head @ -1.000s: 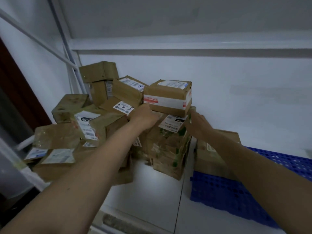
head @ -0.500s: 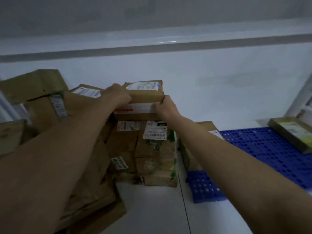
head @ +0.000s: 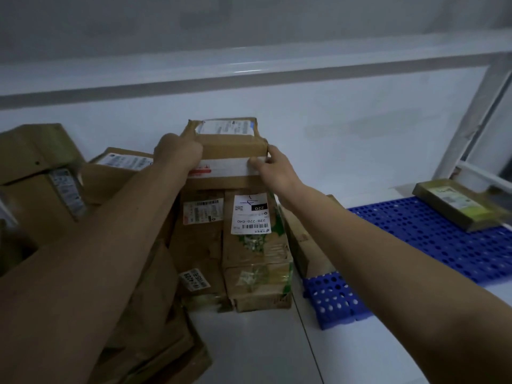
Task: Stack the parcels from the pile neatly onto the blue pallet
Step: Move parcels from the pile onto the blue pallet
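Up top of the pile [head: 194, 245], both hands — left hand [head: 178, 156], right hand [head: 273, 169] — grip the taped parcel [head: 230, 151] by its ends; stiff cardboard, probably light, blue pallet [head: 443, 239] waiting alongside.

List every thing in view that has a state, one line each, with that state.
Top parcel: on the pile, gripped at both ends.
Left hand: holds the top parcel's left end.
Right hand: fingers curled on the top parcel's right edge.
Labelled parcel: directly under the top parcel.
Flat parcel: lying on the pallet.
Blue pallet: on the floor, mostly bare.
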Demonstrator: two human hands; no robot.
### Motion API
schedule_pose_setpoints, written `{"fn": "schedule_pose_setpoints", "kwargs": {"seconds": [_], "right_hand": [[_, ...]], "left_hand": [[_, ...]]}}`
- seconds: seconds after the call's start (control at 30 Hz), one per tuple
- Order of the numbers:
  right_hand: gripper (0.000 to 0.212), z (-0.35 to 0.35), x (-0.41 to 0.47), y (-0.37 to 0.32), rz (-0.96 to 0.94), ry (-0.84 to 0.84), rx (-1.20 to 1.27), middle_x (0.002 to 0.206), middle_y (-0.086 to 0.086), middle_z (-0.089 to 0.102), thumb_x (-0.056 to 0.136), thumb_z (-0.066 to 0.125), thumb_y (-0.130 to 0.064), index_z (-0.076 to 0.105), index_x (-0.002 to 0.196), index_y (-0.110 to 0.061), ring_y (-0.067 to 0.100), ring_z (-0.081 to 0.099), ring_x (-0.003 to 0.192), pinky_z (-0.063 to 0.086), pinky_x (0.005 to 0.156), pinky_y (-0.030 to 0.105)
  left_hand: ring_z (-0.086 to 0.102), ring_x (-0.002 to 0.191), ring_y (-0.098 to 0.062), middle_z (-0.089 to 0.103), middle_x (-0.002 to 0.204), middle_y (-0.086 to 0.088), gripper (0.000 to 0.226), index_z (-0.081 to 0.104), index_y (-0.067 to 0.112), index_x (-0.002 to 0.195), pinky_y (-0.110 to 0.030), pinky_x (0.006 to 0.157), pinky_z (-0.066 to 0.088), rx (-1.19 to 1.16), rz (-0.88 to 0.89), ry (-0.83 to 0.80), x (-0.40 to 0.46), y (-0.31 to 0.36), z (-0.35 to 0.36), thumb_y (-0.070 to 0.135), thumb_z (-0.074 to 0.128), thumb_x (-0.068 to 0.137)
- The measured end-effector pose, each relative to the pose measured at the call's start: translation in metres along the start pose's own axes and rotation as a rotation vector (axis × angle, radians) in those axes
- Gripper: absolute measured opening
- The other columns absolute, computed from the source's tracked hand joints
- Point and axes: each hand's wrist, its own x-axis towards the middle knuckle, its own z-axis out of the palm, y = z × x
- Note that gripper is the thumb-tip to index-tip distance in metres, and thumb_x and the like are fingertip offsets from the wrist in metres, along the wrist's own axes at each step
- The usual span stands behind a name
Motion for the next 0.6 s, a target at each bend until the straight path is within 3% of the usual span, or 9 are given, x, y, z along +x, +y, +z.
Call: {"fn": "schedule_pose_setpoints", "kwargs": {"seconds": [0.07, 0.17, 0.37, 0.5, 0.6], "right_hand": [[0.046, -0.011, 0.000, -0.010, -0.044, 0.050, 0.061, 0.124, 0.004, 0.054, 0.095, 0.051, -0.027, 0.039, 0.138, -0.017, 0.019, 0.053, 0.107, 0.050, 0.082, 0.030], [0.048, -0.034, -0.003, -0.022, -0.099, 0.167, 0.103, 0.112, -0.004, 0.052, 0.095, 0.049, -0.038, 0.039, 0.137, -0.017, 0.004, 0.052, 0.092, 0.040, 0.065, 0.015], [0.045, -0.097, -0.017, -0.017, -0.068, 0.369, 0.136, 0.098, -0.009, 0.050, 0.095, 0.044, -0.044, 0.038, 0.130, -0.017, 0.002, 0.049, 0.084, 0.038, 0.060, 0.018], [0.038, -0.153, -0.030, 0.000, -0.022, 0.480, 0.147, 0.093, -0.008, 0.051, 0.094, 0.044, -0.043, 0.040, 0.122, -0.017, 0.007, 0.050, 0.082, 0.038, 0.058, 0.022], [0.033, -0.204, -0.042, 0.021, 0.015, 0.553, 0.118, 0.088, -0.009, 0.049, 0.094, 0.045, -0.041, 0.041, 0.115, -0.016, 0.005, 0.048, 0.076, 0.035, 0.054, 0.022]], "left_hand": [[0.056, 0.071, -0.013, 0.060, 0.090, -0.005, 0.024, 0.058, 0.010, 0.112, -0.024, 0.051, 0.037, -0.078, 0.053, -0.015, -0.006, 0.013, 0.000, 0.021, 0.051, 0.093], [0.060, 0.079, -0.012, 0.064, 0.099, -0.003, 0.025, 0.059, 0.014, 0.115, -0.023, 0.056, 0.042, -0.201, 0.128, -0.046, -0.022, 0.037, 0.008, 0.019, 0.051, 0.092], [0.062, 0.079, -0.011, 0.067, 0.098, 0.000, 0.025, 0.061, 0.018, 0.114, -0.021, 0.052, 0.038, -0.317, 0.210, -0.158, -0.068, 0.076, 0.050, 0.029, 0.049, 0.096], [0.066, 0.086, -0.020, 0.068, 0.100, -0.003, 0.030, 0.064, 0.016, 0.112, -0.030, 0.068, 0.051, -0.321, 0.226, -0.243, -0.107, 0.096, 0.090, 0.034, 0.047, 0.095], [0.066, 0.081, -0.017, 0.069, 0.092, 0.001, 0.025, 0.066, 0.019, 0.103, -0.026, 0.063, 0.048, -0.353, 0.254, -0.302, -0.141, 0.109, 0.125, 0.035, 0.049, 0.093]]}}
